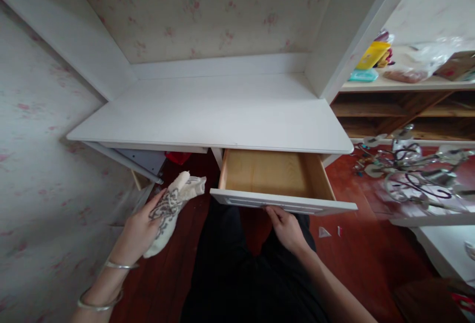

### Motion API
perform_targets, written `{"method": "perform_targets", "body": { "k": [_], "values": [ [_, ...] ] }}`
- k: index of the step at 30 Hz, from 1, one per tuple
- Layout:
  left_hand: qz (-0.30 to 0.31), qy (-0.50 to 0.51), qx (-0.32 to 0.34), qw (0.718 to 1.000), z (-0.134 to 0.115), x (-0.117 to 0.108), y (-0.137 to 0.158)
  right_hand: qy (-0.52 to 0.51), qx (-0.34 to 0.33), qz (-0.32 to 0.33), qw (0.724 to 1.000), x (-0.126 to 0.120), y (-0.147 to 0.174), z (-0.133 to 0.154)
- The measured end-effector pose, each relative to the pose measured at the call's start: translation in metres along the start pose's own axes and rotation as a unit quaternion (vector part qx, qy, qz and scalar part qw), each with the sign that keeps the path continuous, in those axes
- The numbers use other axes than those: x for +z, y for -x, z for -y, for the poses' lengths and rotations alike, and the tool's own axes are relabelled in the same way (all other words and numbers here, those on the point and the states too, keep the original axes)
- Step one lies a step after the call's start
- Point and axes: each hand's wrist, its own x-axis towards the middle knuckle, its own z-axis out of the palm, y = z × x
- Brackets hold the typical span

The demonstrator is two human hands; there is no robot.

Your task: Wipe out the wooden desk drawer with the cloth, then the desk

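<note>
Diagonally, cloth (174, 204) in left hand (139, 231), tip toward drawer (282, 199)

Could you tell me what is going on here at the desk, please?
A person sits at a white desk. Their left hand holds a white patterned cloth beside the desk, with two bangles on that wrist. Their right hand grips the underside of the front panel of the right-hand drawer, which is pulled open; its wooden inside shows nothing in it. To the right, a shelf carries bags and boxes, and a chandelier lies on the red floor.
</note>
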Motion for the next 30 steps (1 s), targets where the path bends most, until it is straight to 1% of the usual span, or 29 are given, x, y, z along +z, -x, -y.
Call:
{"method": "perform_targets", "body": {
  "k": [2,4,7,10,16,19,22,25,27,29,30],
  "values": [
    [-0.017,0.071,-0.077,0.994,0.008,0.007,0.002,0.023,0.009,0.004,1.0,-0.004,-0.015,0.002],
    [-0.011,0.17,-0.136,0.976,0.012,0.018,0.01,0.041,0.016,0.011,0.999,-0.01,-0.032,0.004],
    [0.0,0.306,-0.235,0.923,0.01,0.035,0.029,0.058,0.017,0.017,0.998,-0.018,-0.062,0.004],
    [-0.006,0.365,-0.318,0.875,0.005,0.051,0.046,0.068,0.014,0.015,0.997,-0.023,-0.094,0.004],
    [0.01,0.432,-0.402,0.808,-0.002,0.077,0.065,0.1,0.029,0.003,0.995,-0.027,-0.146,0.011],
    [0.028,0.47,-0.416,0.778,-0.011,0.089,0.07,0.129,0.035,-0.003,0.991,-0.03,-0.16,0.019],
    [0.042,0.504,-0.393,0.768,-0.021,0.103,0.072,0.165,0.035,-0.002,0.986,-0.035,-0.161,0.026],
    [0.046,0.539,-0.344,0.767,-0.033,0.121,0.065,0.191,0.025,0.01,0.981,-0.041,-0.148,0.034],
    [0.044,0.565,-0.309,0.764,-0.042,0.134,0.054,0.213,0.003,0.008,0.977,-0.05,-0.134,0.043],
    [0.038,0.586,-0.281,0.759,-0.054,0.148,0.04,0.245,-0.033,-0.022,0.969,-0.067,-0.119,0.053],
    [0.036,0.595,-0.272,0.755,-0.061,0.155,0.031,0.261,-0.052,-0.051,0.963,-0.079,-0.113,0.059]
  ]
}}
